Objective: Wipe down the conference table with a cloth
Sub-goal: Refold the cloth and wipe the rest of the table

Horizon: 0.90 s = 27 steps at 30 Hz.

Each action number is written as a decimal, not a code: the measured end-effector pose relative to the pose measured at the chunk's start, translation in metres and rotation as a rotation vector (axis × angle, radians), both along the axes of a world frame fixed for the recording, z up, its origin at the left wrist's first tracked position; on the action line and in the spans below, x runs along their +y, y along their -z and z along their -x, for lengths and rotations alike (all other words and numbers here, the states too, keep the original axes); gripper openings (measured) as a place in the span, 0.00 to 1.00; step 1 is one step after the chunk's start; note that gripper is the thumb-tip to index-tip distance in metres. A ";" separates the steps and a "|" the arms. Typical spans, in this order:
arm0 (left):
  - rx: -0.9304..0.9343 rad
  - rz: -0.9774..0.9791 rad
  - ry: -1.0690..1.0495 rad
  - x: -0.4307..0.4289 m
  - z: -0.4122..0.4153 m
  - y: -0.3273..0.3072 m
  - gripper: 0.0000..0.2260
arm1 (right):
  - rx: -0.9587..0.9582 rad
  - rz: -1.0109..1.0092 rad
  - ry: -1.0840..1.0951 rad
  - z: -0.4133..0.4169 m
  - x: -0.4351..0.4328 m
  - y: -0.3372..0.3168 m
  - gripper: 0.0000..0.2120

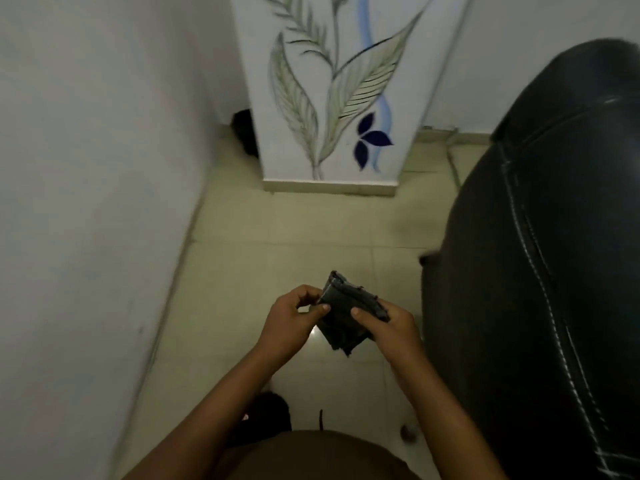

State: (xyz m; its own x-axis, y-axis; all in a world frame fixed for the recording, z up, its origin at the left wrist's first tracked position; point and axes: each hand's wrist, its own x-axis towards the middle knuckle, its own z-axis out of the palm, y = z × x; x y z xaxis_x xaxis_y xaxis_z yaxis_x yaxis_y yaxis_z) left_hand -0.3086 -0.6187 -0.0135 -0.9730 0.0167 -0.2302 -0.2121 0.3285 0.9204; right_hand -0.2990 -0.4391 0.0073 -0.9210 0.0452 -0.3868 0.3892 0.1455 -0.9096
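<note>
A small dark grey folded cloth (pixel 341 311) is held in front of me above the tiled floor. My left hand (pixel 294 318) pinches its left edge between thumb and fingers. My right hand (pixel 386 325) grips its right side, thumb on top. No conference table is in view.
A black leather chair back (pixel 540 271) fills the right side. A white wall (pixel 86 202) runs along the left. Ahead stands a white pillar (pixel 329 98) painted with leaves and a blue flower. Beige floor tiles (pixel 294 237) lie between them. A dark shoe (pixel 266 417) shows below.
</note>
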 end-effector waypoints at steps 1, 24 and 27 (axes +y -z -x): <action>0.005 0.003 0.050 -0.003 0.018 -0.004 0.03 | -0.001 -0.007 0.050 0.013 -0.004 -0.006 0.09; 0.248 -0.106 0.408 0.029 0.421 -0.072 0.21 | 0.221 0.020 0.410 0.366 0.010 -0.051 0.03; 0.375 -0.015 0.488 0.057 0.477 -0.082 0.24 | 0.259 0.024 0.389 0.422 0.040 -0.056 0.04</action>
State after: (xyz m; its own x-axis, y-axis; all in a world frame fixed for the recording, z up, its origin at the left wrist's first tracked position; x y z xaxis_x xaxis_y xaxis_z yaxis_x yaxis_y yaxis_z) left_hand -0.7859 -0.5618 0.0686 -0.8670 0.4811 0.1301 0.2987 0.2926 0.9084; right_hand -0.7206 -0.3987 0.0635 -0.9037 0.4004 -0.1515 0.1704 0.0118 -0.9853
